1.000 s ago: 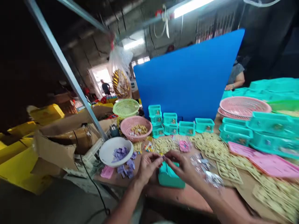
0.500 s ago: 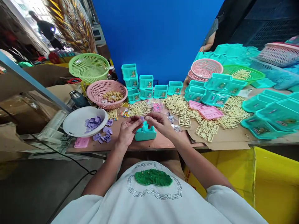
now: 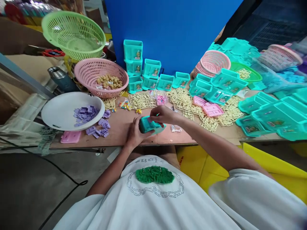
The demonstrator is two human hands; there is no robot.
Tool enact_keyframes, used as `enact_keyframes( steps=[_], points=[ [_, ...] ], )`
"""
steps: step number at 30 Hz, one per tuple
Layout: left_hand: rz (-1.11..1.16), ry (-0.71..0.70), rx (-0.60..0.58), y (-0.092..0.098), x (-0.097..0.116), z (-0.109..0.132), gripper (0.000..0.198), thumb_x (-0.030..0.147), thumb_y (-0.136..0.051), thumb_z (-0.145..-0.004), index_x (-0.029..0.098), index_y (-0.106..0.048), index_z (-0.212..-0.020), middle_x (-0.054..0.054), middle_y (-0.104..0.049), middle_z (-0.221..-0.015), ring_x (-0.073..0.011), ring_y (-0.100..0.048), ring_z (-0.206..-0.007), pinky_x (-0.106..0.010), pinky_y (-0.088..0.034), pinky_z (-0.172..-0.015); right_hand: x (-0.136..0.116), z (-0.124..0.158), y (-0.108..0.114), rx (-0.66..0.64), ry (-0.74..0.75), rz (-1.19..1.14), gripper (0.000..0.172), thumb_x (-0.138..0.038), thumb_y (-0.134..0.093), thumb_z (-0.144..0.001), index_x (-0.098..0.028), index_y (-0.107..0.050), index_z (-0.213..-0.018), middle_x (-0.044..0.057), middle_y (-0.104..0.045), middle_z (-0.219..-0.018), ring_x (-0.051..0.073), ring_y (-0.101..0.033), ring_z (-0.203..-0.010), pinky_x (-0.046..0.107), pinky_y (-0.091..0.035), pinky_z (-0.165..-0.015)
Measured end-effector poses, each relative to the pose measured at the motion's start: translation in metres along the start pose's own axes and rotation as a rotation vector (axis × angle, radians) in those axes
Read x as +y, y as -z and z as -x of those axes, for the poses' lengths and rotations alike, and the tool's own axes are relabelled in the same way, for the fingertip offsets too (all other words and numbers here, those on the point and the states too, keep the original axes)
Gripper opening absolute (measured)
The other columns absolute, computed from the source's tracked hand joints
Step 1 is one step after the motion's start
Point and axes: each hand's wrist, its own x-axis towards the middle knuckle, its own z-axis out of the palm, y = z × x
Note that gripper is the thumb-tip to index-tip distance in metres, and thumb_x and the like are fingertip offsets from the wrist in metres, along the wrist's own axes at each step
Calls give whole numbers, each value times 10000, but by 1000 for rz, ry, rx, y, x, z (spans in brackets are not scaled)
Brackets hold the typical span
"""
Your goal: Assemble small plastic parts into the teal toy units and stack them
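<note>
A teal plastic box point(image 3: 153, 127) is tilted over the near middle of the table. My left hand point(image 3: 137, 133) wraps its left side, with the thumb along the near side. From the right, my right hand point(image 3: 165, 115) reaches over the box, fingers pinched together at its opening. A small purple plastic piece point(image 3: 149, 119) shows partly at those fingertips; the rest is hidden by the hand and the box walls. Just beyond the box lie small yellow pieces point(image 3: 138, 111), and a small clear packet point(image 3: 176, 128) rests to its right.
Purple parts fill part of a white bowl point(image 3: 51, 111) at left, with more beside it. Behind stand a pink basket point(image 3: 83, 75) and a green basket point(image 3: 72, 35). Teal boxes point(image 3: 165, 82) line the back and right. Cream part frames point(image 3: 179, 99) and pink trays point(image 3: 213, 109) lie between.
The purple piece, held up between both hands before, is now down at the box. My left hand has moved onto the box, which is now tilted. The view has shifted.
</note>
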Motion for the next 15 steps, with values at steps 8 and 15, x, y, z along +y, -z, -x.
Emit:
enact_keyframes(
  steps=[8, 15],
  points=[
    [17, 80, 46, -15, 3, 2, 849, 371, -967, -561, 244, -518, -1271, -103, -688, -1213, -283, -684, -1085, -376, -558, -918, -17, -7, 0, -101, -164, 254, 253, -117, -624, -850, -160, -570, -606, -38, -592, -482, 81, -529, -365, 201, -409, -437],
    [78, 62, 66, -16, 1, 2, 813, 388, -949, -587, 219, -509, -1249, -124, -683, -1205, -299, -681, -1100, -400, -552, -939, -18, -10, -5, -69, -201, 261, 279, -108, -593, -854, -171, -540, -588, -35, -583, -467, 104, -562, -371, 211, -419, -435]
  ],
)
